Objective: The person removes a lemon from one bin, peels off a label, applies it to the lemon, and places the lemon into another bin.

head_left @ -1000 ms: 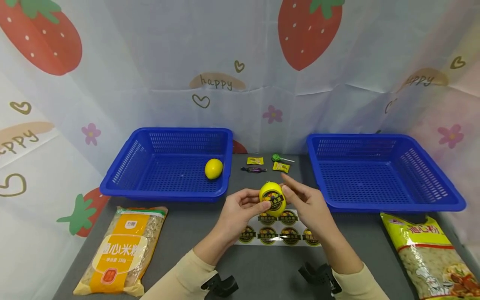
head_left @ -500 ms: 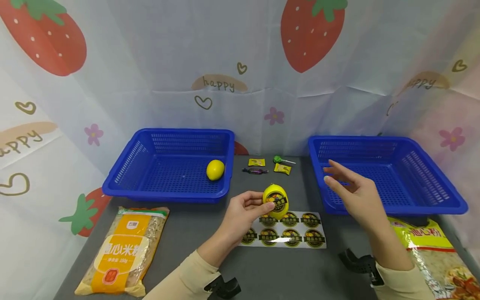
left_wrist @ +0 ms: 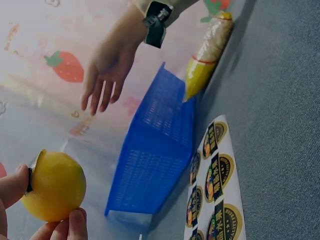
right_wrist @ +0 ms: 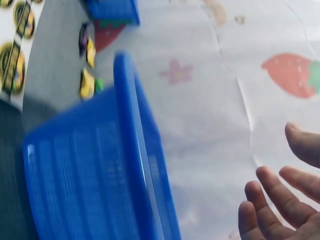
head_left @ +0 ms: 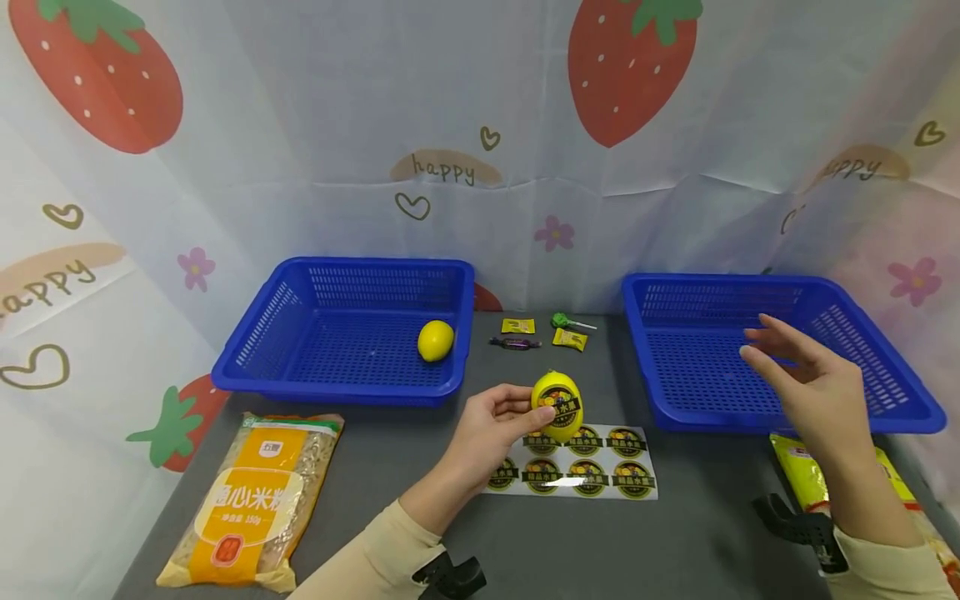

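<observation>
A lemon (head_left: 557, 406) is pinched by the left grip (head_left: 487, 425); labelling seems done, the basket (head_left: 701, 367) beyond the parted right grip (head_left: 821, 396) probably needed.

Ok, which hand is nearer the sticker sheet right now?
The left hand: it holds a yellow lemon near the far-left corner of the sticker sheet. The right hand is raised by the right basket, well to the sheet's right.

A strawberry-print backdrop (head_left: 330, 100) marks a staged tabletop (head_left: 570, 546)
</observation>
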The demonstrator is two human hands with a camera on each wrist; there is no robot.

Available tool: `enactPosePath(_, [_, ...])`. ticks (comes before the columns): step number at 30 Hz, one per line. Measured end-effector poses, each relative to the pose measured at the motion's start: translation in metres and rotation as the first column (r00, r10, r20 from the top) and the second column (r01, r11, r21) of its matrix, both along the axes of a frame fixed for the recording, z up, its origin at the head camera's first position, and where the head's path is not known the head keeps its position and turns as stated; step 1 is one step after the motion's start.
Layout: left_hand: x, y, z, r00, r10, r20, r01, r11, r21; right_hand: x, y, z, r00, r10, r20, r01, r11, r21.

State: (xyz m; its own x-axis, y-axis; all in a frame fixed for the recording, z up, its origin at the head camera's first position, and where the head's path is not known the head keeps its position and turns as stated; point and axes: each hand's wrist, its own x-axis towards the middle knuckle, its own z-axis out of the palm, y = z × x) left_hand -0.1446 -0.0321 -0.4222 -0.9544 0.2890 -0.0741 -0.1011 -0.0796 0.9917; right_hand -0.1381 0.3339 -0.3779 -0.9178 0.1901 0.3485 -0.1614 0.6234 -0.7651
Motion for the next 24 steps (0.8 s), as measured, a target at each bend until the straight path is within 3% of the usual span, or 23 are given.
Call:
enactPosePath(8, [-0.002,0.000,-0.001,1.000,-0.002,0.008,0.002,1.000,0.013,0.003,0.042,-0.001,0.987,-0.160,0.028,0.158,0.986,0.050])
enactPosePath(12, [-0.003,0.001,-0.001,0.999,-0.022,0.039,0.021,0.999,0.043,0.004,0.064,-0.006,0.985,-0.171,-0.024,0.169,0.984,-0.064])
enactPosePath(17, [-0.002,0.001,-0.001,0.998,-0.023,0.064,0.019,0.998,0.062,-0.002,0.092,-0.015,0.978,-0.194,-0.070,0.173,0.956,-0.236])
enactPosePath(19, [-0.003,0.002,-0.001,0.997,-0.025,0.069,0.021,0.998,0.063,0.000,0.103,-0.020,0.974,-0.224,-0.019,0.214,0.948,-0.234])
enactPosePath(24, [-0.003,0.005,-0.001,0.995,-0.045,0.086,0.039,0.997,0.069,0.011,0.127,-0.035,0.949,-0.283,0.142,0.300,0.947,-0.116])
